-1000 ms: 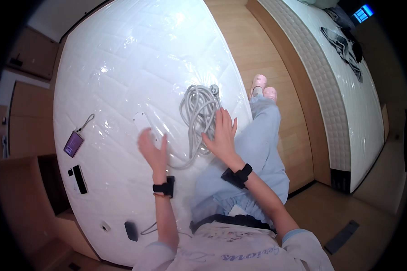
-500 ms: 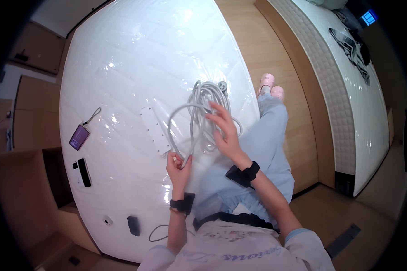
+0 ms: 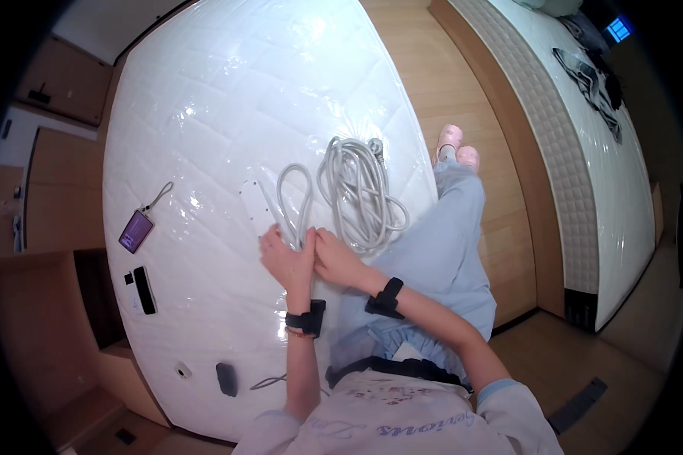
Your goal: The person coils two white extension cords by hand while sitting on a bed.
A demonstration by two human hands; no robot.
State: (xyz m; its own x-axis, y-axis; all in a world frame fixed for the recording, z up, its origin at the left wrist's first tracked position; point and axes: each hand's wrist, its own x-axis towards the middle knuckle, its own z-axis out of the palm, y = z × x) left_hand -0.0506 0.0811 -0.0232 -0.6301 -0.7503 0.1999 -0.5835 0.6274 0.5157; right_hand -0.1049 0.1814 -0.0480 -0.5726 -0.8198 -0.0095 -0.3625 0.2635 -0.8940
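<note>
Clear plastic covers a white mattress [image 3: 205, 114] beneath and around the two hands. Just ahead of them stands a grey cable loop [image 3: 294, 167], its lower ends running into the left hand [image 3: 286, 262], whose fingers are closed around them. Touching its thumb, the right hand [image 3: 340, 262] has its fingers drawn in; whether it grips the cable I cannot tell. Beyond the left hand lies a white power strip [image 3: 258, 203]; ahead of the right hand, a coiled grey cable [image 3: 343, 189] with a plug [image 3: 376, 145]. Well left of the hands rests a purple device [image 3: 136, 231].
</note>
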